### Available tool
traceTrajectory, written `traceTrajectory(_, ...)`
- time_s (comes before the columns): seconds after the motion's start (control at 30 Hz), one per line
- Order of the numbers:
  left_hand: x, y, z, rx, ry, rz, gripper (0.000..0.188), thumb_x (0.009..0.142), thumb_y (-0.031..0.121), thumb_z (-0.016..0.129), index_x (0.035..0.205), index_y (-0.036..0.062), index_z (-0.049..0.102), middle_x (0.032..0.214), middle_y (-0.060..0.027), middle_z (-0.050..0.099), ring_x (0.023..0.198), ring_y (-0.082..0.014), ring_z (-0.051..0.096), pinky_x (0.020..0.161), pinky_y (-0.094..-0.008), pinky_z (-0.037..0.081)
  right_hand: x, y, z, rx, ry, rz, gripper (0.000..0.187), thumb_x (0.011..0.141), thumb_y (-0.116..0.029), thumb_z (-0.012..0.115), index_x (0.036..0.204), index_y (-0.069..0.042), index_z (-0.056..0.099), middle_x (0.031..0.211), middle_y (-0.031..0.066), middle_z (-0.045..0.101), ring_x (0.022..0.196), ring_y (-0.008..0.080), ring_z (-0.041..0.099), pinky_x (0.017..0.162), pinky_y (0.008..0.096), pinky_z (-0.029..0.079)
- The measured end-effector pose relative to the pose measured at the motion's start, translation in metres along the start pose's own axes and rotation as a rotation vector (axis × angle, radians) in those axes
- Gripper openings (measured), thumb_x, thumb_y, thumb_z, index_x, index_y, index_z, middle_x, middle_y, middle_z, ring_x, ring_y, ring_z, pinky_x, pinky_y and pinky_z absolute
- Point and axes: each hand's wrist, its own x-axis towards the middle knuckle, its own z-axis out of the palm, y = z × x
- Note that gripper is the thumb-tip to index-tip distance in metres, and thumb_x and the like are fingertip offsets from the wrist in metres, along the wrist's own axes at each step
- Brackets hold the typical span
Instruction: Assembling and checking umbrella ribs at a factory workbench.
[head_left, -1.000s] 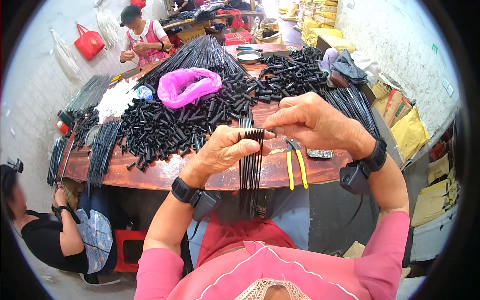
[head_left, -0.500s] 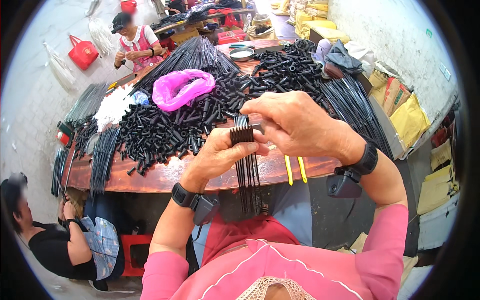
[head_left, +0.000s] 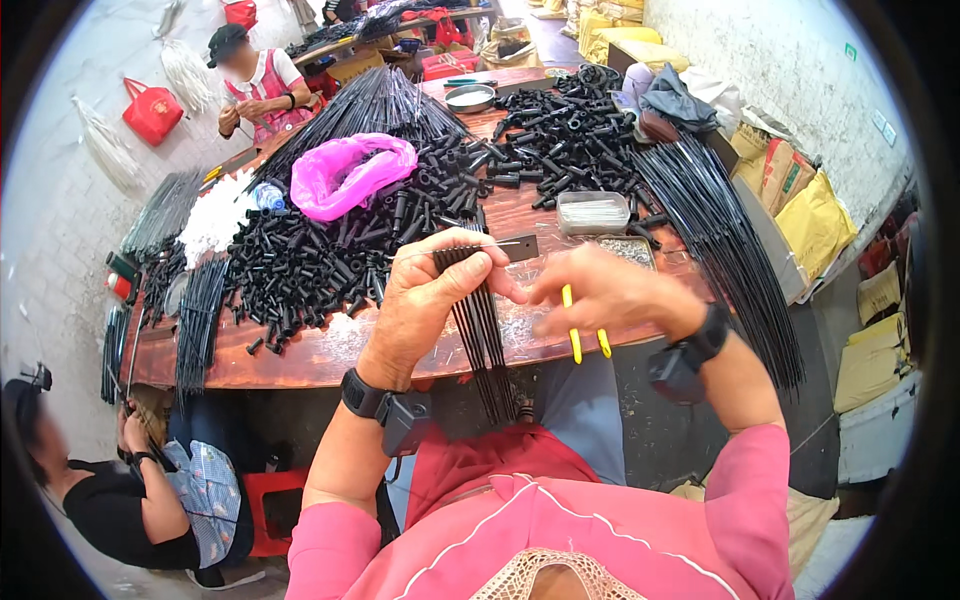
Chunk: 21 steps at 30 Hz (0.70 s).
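Observation:
My left hand (head_left: 430,290) is closed around a bundle of thin black rods (head_left: 480,350), whose lower ends hang past the table's front edge. A thin metal wire (head_left: 490,245) lies across the top of the bundle, under my left fingers. To the right, my right hand (head_left: 610,290) hovers apart from the rods, its fingers smeared by motion. Whether it holds anything cannot be made out. Just below it on the table are yellow-handled pliers (head_left: 574,335), partly hidden by my fingers. A dark flat block (head_left: 522,246) sits behind the bundle.
A clear box of thin pins (head_left: 593,213) and a tray of small metal bits (head_left: 630,250) stand beyond my right hand. Black tubes (head_left: 310,265) lie heaped behind, with a pink bag (head_left: 350,175) on top. More black rods (head_left: 725,250) lie right. Co-workers sit at left and far left.
My right hand has moved down and right, away from the bundle's top, uncovering the box and tray. A wire now lies across the rods in my left hand, which has turned slightly.

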Motion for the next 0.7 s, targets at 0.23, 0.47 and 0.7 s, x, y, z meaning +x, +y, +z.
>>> traceTrajectory(0.23,0.005,0.004,0.008,-0.008,-0.052,-0.017,0.011,0.095,0.007,0.055,0.096,-0.0025,0.061,0.085,-0.0104,0.066,0.085,-0.0197,0.066,0.082,-0.0345,0.055,0.042,-0.007,0.079,0.339,0.063,-0.146,0.042,0.079,-0.032,0.073,0.104,0.000,0.062,0.086,0.0164,0.066,0.081,0.0304,0.065,0.075,0.0399,0.051)
traceTrajectory(0.47,-0.003,-0.050,-0.059,-0.046,0.037,0.050,0.072,0.088,0.033,0.065,0.143,-0.0029,0.035,0.134,-0.0233,0.052,0.128,-0.0294,0.049,0.110,-0.0396,0.034,0.060,0.001,0.087,0.363,0.029,-0.271,0.019,0.077,-0.020,0.070,0.081,-0.002,0.067,0.074,0.0168,0.067,0.075,0.0326,0.066,0.070,0.0403,0.051)
traceTrajectory(0.7,-0.008,-0.121,-0.067,0.955,0.015,0.079,0.059,0.084,0.011,0.068,0.140,0.0134,0.047,0.144,-0.0223,0.039,0.137,-0.0358,0.036,0.110,-0.0397,0.033,0.059,0.010,0.100,0.182,0.112,-0.459,0.019,0.081,-0.023,0.070,0.090,-0.006,0.067,0.079,0.0094,0.067,0.075,0.0302,0.065,0.068,0.0404,0.051)
